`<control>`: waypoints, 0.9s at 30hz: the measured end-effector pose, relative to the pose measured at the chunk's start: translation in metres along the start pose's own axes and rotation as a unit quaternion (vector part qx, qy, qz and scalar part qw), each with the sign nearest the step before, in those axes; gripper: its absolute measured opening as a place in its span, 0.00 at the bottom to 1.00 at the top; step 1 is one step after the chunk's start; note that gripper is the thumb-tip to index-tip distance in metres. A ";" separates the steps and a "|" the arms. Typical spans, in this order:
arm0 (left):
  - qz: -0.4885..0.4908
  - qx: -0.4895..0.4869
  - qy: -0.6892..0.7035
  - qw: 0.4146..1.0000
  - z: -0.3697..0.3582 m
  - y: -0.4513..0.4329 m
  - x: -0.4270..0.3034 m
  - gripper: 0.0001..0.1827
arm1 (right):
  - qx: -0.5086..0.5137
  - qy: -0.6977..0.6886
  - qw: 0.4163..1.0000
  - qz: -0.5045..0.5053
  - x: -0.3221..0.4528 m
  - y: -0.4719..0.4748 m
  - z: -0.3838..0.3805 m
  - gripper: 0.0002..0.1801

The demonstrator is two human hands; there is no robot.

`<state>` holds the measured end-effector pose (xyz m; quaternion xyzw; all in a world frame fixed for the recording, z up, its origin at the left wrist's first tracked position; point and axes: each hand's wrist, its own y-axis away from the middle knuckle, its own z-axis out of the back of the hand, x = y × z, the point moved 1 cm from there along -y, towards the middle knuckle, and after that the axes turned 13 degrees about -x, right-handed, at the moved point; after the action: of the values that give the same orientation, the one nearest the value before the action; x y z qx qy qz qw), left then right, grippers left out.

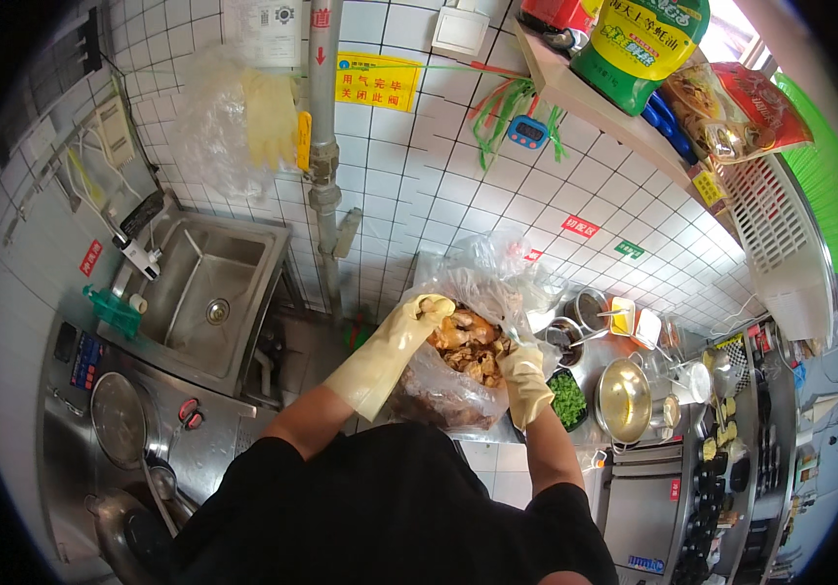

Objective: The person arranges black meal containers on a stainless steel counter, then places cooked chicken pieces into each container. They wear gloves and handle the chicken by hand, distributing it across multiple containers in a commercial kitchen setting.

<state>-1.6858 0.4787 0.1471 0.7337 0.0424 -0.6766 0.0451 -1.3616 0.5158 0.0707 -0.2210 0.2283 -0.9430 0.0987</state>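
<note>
A large clear plastic bag (437,398) stands on the metal counter in front of me, its mouth spread. Inside lie browned pieces of meat (463,336), the upper ones orange and glossy, perhaps poultry. My left hand (433,308), in a long cream rubber glove, curls its fingers at the bag's left rim, close against the meat. On the other side my right hand (525,373), gloved alike, is at the right rim with its fingertips bent toward the meat. What those fingertips hold is hidden.
A black tray of chopped greens (567,398) sits right of my right hand. Beyond it are a metal bowl (624,402) and sauce pots (564,340) with ladles. A steel sink (203,292) is at left, with scissors (190,414) below. A shelf (602,110) overhangs at upper right.
</note>
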 end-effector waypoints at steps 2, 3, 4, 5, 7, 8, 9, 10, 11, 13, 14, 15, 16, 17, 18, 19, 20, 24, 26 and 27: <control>0.003 -0.028 -0.004 1.000 0.008 -0.002 0.004 0.13 | -0.012 0.056 0.995 0.078 0.053 -0.016 0.020 0.25; 0.011 -0.037 0.001 0.999 0.005 -0.003 0.006 0.13 | 0.063 0.073 0.993 0.066 0.063 -0.025 0.023 0.25; 0.015 -0.042 0.007 0.999 0.004 -0.003 0.009 0.15 | 0.141 0.084 0.985 0.055 0.074 -0.036 0.021 0.25; 0.018 -0.049 0.012 0.999 0.005 -0.004 0.012 0.18 | 0.217 0.093 0.971 0.049 0.088 -0.047 0.017 0.26; 0.025 -0.054 0.012 0.998 0.007 -0.005 0.013 0.18 | 0.208 0.159 0.959 0.105 0.096 -0.052 -0.006 0.23; 0.030 -0.040 0.013 0.999 -0.004 -0.005 0.011 0.16 | 0.141 0.153 0.969 0.134 0.065 -0.042 -0.029 0.21; 0.034 -0.044 0.006 0.998 -0.001 -0.005 0.012 0.14 | 0.126 0.177 0.967 0.133 0.062 -0.039 -0.047 0.20; 0.025 -0.059 0.014 0.998 0.004 -0.003 0.012 0.14 | 0.113 0.200 0.964 0.134 0.065 -0.036 -0.063 0.19; 0.013 -0.053 0.034 0.998 -0.008 0.001 0.008 0.14 | 0.108 0.182 0.974 0.079 0.031 -0.032 -0.081 0.18; 0.016 -0.043 0.058 0.997 -0.017 0.007 -0.003 0.15 | 0.141 0.168 0.974 0.053 0.003 -0.027 -0.096 0.17; 0.032 -0.049 0.056 0.997 -0.005 0.014 -0.013 0.15 | 0.188 0.162 0.965 0.087 0.022 -0.032 -0.099 0.18; 0.049 -0.053 0.054 0.996 0.004 0.018 -0.019 0.15 | 0.234 0.157 0.952 0.121 0.039 -0.038 -0.098 0.19; 0.039 -0.062 0.030 0.997 0.007 0.019 -0.023 0.15 | 0.259 0.186 0.933 0.164 0.045 -0.046 -0.093 0.19; 0.024 -0.068 0.026 0.997 0.010 0.017 -0.017 0.15 | 0.257 0.162 0.946 0.112 0.049 -0.052 -0.088 0.18; 0.008 -0.068 0.025 0.997 0.010 0.011 -0.006 0.15 | 0.251 0.142 0.956 0.056 0.042 -0.057 -0.082 0.18; -0.005 -0.073 0.020 0.997 0.012 0.009 0.000 0.15 | 0.247 0.116 0.962 0.002 0.045 -0.061 -0.078 0.19; -0.007 -0.067 0.040 0.997 0.012 0.007 0.006 0.16 | 0.260 0.034 0.965 -0.023 0.043 -0.062 -0.067 0.21; 0.000 -0.039 -0.051 0.998 0.003 0.008 0.000 0.22 | 0.252 -0.103 0.962 0.014 0.030 -0.052 -0.023 0.21; 0.019 -0.014 -0.108 0.994 -0.001 0.003 0.008 0.23 | 0.284 -0.067 0.957 0.001 0.030 -0.050 -0.001 0.20; 0.017 0.005 -0.129 0.991 -0.006 -0.001 0.013 0.20 | 0.295 -0.043 0.954 -0.011 0.028 -0.047 0.011 0.19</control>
<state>-1.6791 0.4807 0.1345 0.6408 0.0206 -0.7652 0.0581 -1.3855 0.5442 0.1125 -0.2252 -0.0669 -0.9589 0.1591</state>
